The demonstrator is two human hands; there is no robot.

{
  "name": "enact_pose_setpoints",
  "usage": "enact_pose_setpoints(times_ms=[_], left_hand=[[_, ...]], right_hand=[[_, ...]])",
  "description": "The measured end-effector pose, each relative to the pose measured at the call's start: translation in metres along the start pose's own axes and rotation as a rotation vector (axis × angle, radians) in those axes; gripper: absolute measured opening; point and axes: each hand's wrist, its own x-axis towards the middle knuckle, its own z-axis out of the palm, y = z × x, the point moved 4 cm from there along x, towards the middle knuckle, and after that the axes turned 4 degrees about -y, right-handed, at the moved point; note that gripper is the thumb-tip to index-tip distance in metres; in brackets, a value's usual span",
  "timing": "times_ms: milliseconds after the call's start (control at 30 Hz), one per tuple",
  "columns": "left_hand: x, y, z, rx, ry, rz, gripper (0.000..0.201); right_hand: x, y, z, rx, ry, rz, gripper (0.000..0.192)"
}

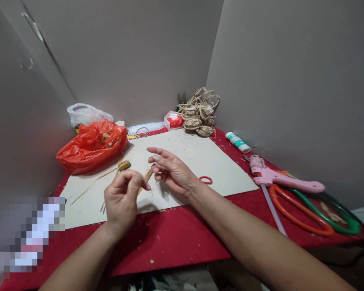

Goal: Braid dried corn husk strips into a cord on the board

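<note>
Two hands worked over a white board (pixel 182 153): the left hand (pixel 121 202) pinched thin straw strips (pixel 147 176); the right hand (pixel 170 169) hovered open. A steady pinch seemed wise.

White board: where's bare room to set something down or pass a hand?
The white board is bare between the right hand, the woven baskets and the red ring. The red cloth is bare between the forearms. Crowded: straw strips by the left hand, the orange bag, and the glue gun over the hoops.
</note>
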Motion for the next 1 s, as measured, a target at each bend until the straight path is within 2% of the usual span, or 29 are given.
enact_pose_setpoints(times_ms=[100,200,267,333,400,467,533,667,700,767,833,933,1000], left_hand=[[0.016,0.002,-0.018,-0.006,0.141,0.097,0.026],[0.033,-0.004,-0.039,0.056,0.225,0.111,0.039],[0.043,-0.012,-0.048,0.209,0.211,0.078,0.033],[0.050,-0.025,-0.054,0.335,0.150,0.039,0.015],[0.055,-0.040,-0.056,0.416,0.071,-0.014,0.017],[0.058,-0.053,-0.061,0.493,0.039,-0.066,0.013],[0.060,-0.059,-0.069,0.537,0.081,-0.083,0.021],[0.062,-0.054,-0.080,0.488,0.203,-0.017,0.017],[0.061,-0.051,-0.079,0.473,0.204,0.009,0.026],[0.059,-0.045,-0.073,0.445,0.169,0.059,0.050],[0.058,-0.040,-0.065,0.421,0.098,0.084,0.062],[0.061,-0.041,-0.059,0.412,-0.027,0.022,0.051],[0.069,-0.046,-0.059,0.532,-0.127,-0.031,0.043]], right_hand=[[-0.001,-0.007,-0.001,-0.057,0.032,-0.058,0.036],[-0.001,-0.010,-0.004,-0.101,0.048,-0.098,0.034],[0.000,-0.010,-0.005,-0.128,0.037,-0.106,0.030],[0.000,-0.009,-0.006,-0.147,0.019,-0.102,0.026],[-0.001,-0.009,-0.005,-0.157,0.011,-0.100,0.026],[-0.002,-0.010,-0.004,-0.171,0.028,-0.107,0.029],[-0.003,-0.013,-0.003,-0.197,0.062,-0.109,0.031],[-0.004,-0.018,-0.005,-0.237,0.095,-0.113,0.031],[-0.004,-0.020,-0.006,-0.235,0.099,-0.126,0.031],[-0.004,-0.023,-0.009,-0.219,0.113,-0.167,0.030],[-0.003,-0.028,-0.012,-0.198,0.146,-0.216,0.030],[-0.003,-0.034,-0.017,-0.171,0.223,-0.277,0.029],[-0.003,-0.035,-0.019,-0.162,0.262,-0.305,0.028]])
